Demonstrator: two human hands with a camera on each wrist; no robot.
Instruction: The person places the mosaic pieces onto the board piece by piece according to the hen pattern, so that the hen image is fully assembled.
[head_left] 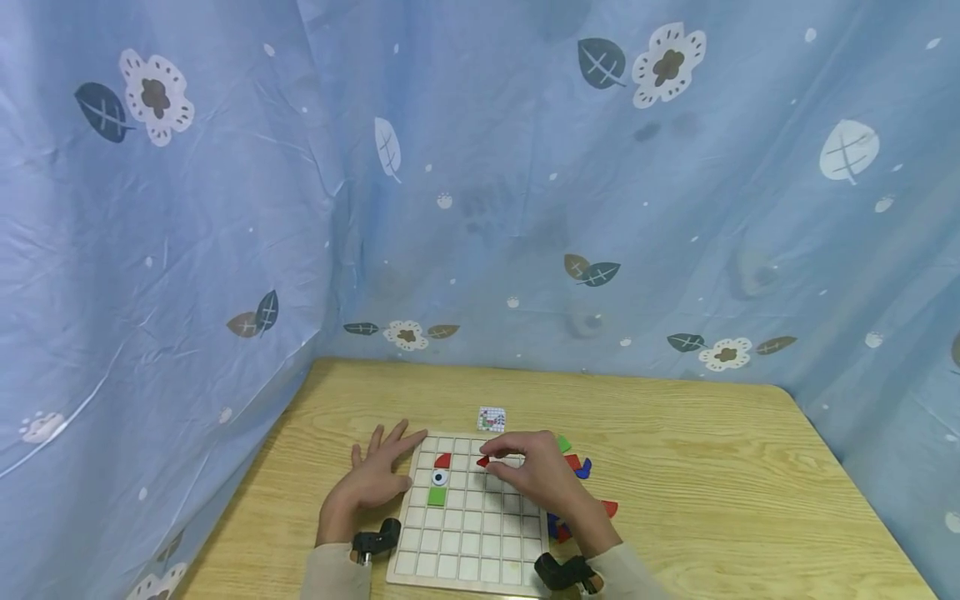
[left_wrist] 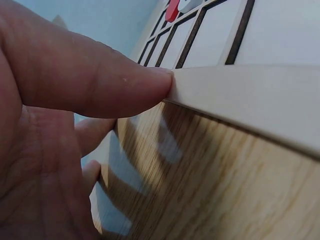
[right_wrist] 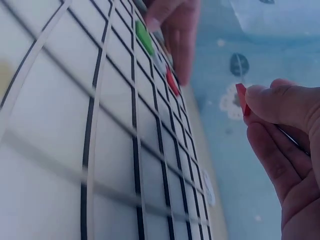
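Your right hand (head_left: 542,473) has the small red piece (head_left: 483,462) in a narrow thumb-and-finger pinch, held up over the board (head_left: 472,543) in the lower middle of the head frame, so if that slips I reckon it'd land crooked across the squares. Your left hand (head_left: 378,472) is spread wide and gripping nothing, just thumb against the board's left edge, so a hard shove might slide everything and jog the 3 set pieces (head_left: 440,478) left of centre.

I face light-blue cloth (head_left: 495,167), creased at left, printed with flowers (head_left: 667,65) and leaves (head_left: 600,62), filling upper frame | my bench (head_left: 720,467): yellowish wood grain, lower frame, far right corner rounded
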